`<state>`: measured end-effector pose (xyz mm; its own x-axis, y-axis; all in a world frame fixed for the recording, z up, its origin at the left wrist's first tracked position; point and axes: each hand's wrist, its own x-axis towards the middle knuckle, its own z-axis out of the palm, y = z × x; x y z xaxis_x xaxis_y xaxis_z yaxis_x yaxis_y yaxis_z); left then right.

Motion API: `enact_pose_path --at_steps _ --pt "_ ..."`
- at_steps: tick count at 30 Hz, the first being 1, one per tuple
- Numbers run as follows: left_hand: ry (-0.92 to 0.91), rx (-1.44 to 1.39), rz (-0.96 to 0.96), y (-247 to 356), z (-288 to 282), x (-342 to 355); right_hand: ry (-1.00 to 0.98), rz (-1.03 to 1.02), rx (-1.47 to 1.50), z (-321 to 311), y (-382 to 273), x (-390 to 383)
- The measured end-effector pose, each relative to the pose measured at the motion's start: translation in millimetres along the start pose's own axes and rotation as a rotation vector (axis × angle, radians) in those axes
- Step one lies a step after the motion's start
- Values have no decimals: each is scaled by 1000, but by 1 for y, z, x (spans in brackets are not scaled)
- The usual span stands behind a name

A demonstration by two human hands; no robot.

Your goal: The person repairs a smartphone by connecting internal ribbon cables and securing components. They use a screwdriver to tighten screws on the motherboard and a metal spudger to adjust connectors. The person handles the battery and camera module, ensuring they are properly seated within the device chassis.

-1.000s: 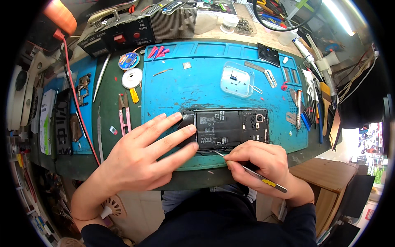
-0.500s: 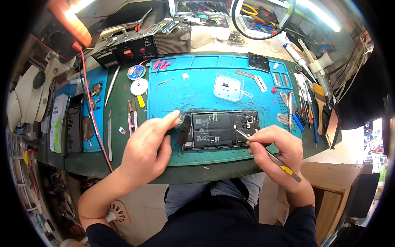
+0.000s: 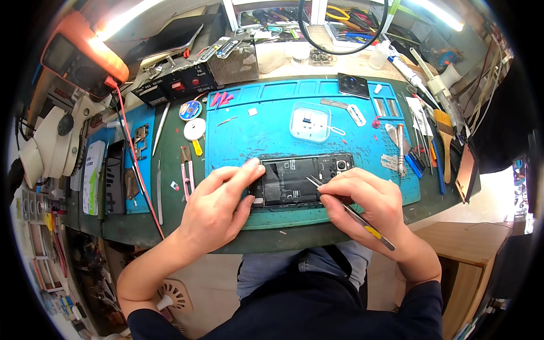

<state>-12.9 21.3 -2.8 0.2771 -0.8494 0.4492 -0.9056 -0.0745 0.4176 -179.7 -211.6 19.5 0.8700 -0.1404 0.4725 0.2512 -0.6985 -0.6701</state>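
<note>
Pinching tweezers [image 3: 372, 231], right hand [image 3: 368, 197] angles tips toward 10 o'clock; left hand [image 3: 211, 207] curls at opened phone's [image 3: 290, 182] 9 o'clock end, grip unclear. Phone lies at blue mat's [image 3: 255, 133] 6 o'clock side, long axis 9-to-3, cameras [image 3: 341, 165] at 3.

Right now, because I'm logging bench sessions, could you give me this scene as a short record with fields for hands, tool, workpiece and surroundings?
left hand: at the left end of the opened phone, thumb and fingers apart; grip unclear
right hand: holding metal tweezers
tool: tips over the opened phone; contact unclear
workpiece: flat on the blue mat, inner side up, camera end to the right
beyond workpiece: clear plastic box with small dark parts
left of blue mat: pink-handled cutters, white spool
back left: orange multimeter
</note>
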Motion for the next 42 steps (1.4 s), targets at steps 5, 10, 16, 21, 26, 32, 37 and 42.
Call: enact_pose_path --at_steps 5,10,16,21,26,32,37,42 --pt "-16 161 64 1 2 3 -16 -30 -14 2 0 10" --pt "42 138 59 1 9 7 -27 -46 -34 3 0 13" --pt "55 163 68 -1 11 1 -115 70 70 2 0 26" --pt "8 155 64 -1 5 3 -275 60 210 19 25 58" --pt "-63 167 8 0 7 -1 -293 198 185 34 34 67" --pt "-96 173 -30 2 9 -1 -323 123 179 36 39 71" --pt "-121 190 -40 3 7 -1 -308 38 179 37 41 71" --pt "-138 195 -50 3 7 0 -315 42 190 36 40 74"
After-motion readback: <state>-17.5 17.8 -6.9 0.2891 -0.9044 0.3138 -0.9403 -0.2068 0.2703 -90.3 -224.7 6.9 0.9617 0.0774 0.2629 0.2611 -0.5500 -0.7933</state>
